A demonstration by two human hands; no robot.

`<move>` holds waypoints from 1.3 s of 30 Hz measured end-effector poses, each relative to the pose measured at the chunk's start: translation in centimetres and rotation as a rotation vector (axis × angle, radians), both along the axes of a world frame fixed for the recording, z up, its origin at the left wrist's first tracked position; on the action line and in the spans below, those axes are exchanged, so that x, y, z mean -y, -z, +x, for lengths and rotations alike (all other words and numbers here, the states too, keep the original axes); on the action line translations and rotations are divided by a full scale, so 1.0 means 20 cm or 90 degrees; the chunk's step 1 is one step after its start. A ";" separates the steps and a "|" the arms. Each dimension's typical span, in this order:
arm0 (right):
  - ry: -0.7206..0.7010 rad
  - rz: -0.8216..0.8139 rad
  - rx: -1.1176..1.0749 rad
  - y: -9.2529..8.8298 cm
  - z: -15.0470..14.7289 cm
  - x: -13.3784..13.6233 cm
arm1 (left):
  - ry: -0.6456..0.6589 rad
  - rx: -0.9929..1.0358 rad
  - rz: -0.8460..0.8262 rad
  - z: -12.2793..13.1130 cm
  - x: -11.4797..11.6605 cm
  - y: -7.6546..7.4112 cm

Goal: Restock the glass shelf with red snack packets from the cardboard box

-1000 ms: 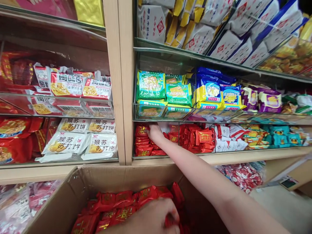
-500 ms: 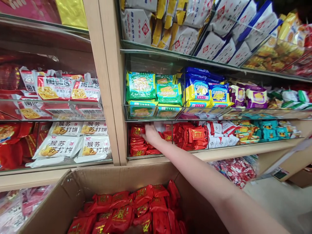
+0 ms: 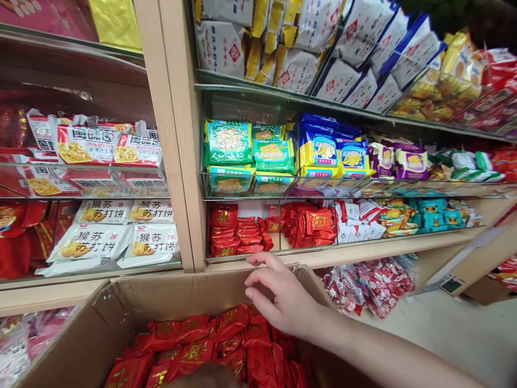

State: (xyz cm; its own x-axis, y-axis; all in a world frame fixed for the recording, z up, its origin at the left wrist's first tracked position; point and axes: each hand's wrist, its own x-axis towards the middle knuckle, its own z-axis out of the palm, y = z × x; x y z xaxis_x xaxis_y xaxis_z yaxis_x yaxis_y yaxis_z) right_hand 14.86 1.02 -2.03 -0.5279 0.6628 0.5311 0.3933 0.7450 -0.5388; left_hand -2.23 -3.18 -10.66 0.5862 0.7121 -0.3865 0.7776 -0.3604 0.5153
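My right hand [image 3: 283, 296] hovers over the open cardboard box [image 3: 97, 334], fingers spread and pointing left, holding nothing. Below it the box is filled with several red foil snack packets [image 3: 202, 350]. Just above the hand, a glass-fronted shelf compartment [image 3: 238, 231] holds a stack of the same red packets. Only a sliver of my left hand [image 3: 210, 378] shows at the bottom edge among the packets in the box; its fingers are hidden.
Wooden shelves with glass fronts hold green biscuit packs [image 3: 250, 145], blue and yellow packs [image 3: 327, 151], white cracker bags [image 3: 113, 237] and more red sweets [image 3: 311, 223]. A wooden upright [image 3: 177, 161] divides the shelving. Bagged red-and-white candies [image 3: 367, 283] sit lower right, above the floor.
My right hand has drawn back out of the shelf compartment and come down over the box, empty. The camera has shifted slightly right. My left hand has dropped almost out of view.
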 end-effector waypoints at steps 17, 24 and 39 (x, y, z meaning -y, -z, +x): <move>0.051 -0.499 -0.471 0.04 0.03 0.04 | -0.491 0.695 -0.135 0.20 -0.03 -0.48; 0.075 -0.539 -0.404 0.02 0.05 0.01 | -0.534 0.627 -0.122 0.19 -0.04 -0.48; 0.152 -0.270 -0.392 0.06 -0.01 0.07 | -0.530 0.518 0.306 0.18 -0.12 -0.41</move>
State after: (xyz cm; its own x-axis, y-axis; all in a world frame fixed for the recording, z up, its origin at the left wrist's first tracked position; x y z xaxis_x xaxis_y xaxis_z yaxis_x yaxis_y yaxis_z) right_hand 14.73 -0.29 -3.29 -0.0375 0.9328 0.3584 0.0553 0.3601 -0.9313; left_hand 1.41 -0.81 -2.49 -0.1608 0.9478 0.2754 0.3789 -0.1984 0.9039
